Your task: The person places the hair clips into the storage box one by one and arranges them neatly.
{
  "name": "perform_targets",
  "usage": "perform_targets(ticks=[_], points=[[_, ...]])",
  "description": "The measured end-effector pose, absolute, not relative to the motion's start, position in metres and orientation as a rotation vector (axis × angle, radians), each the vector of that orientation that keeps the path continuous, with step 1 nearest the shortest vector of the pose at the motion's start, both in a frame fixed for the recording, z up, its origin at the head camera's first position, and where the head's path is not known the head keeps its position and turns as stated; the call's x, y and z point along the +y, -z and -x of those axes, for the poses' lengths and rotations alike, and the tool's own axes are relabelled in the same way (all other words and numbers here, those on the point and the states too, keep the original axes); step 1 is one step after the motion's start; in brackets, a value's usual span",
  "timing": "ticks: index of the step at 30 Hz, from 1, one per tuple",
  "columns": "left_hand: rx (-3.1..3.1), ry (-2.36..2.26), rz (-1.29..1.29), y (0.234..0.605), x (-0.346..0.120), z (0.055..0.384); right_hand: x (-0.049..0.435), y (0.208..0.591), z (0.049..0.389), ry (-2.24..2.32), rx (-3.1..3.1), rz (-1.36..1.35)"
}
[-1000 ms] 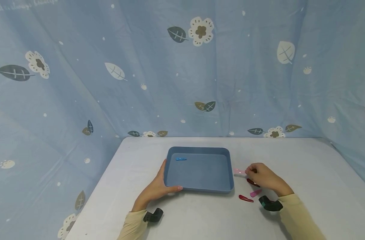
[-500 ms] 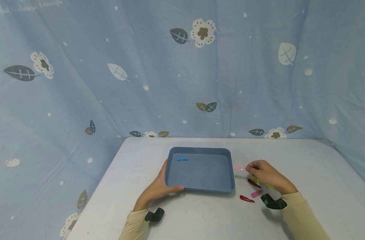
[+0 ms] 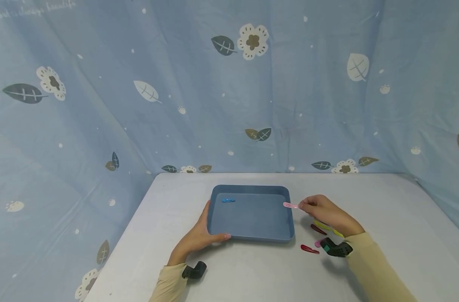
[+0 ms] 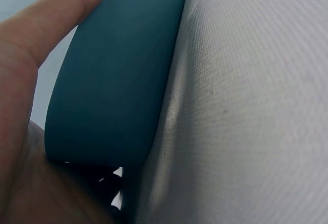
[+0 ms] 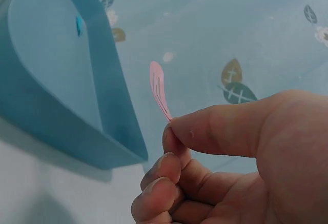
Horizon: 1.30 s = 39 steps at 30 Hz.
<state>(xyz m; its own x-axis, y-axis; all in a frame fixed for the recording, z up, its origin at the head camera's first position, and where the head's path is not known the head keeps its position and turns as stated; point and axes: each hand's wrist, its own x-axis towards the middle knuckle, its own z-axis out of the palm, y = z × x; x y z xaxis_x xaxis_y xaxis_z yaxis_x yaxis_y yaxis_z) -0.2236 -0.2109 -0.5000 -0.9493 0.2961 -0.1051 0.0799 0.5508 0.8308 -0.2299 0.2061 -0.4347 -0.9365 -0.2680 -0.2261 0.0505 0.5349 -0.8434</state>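
Note:
A pale pink snap hair clip (image 5: 158,89) is pinched between the thumb and index finger of my right hand (image 3: 329,213). In the head view the clip (image 3: 290,205) is raised at the right rim of the blue tray (image 3: 248,218), its tip over the rim. A blue hair clip (image 3: 228,200) lies in the tray's far left part. My left hand (image 3: 199,235) spans the tray's near left corner. Its straight thumb (image 4: 61,14) touches the front wall, and the other fingers lie along the left side, mostly hidden.
Right of the tray, on the white table (image 3: 252,272), lie a red clip (image 3: 309,249), a dark red clip (image 3: 318,229), a yellow clip (image 3: 322,225) and a partly hidden magenta clip (image 3: 318,243). A patterned blue curtain (image 3: 199,105) hangs behind the table.
My right hand has lifted the pale pink clip and brought it left to the tray's rim. Yellow clips formerly hidden beneath that hand now show. My left hand stays at the tray corner.

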Motion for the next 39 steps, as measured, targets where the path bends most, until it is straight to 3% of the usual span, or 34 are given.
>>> perform_targets(ticks=[24,39], points=[[2.543,-1.361,-0.331,0.497,-0.211,0.224,0.153,0.419,0.265,1.479,2.29,0.316],[2.53,-1.397,-0.344,0.498,-0.211,0.225,0.123,0.426,0.292,1.487,2.206,0.267]])
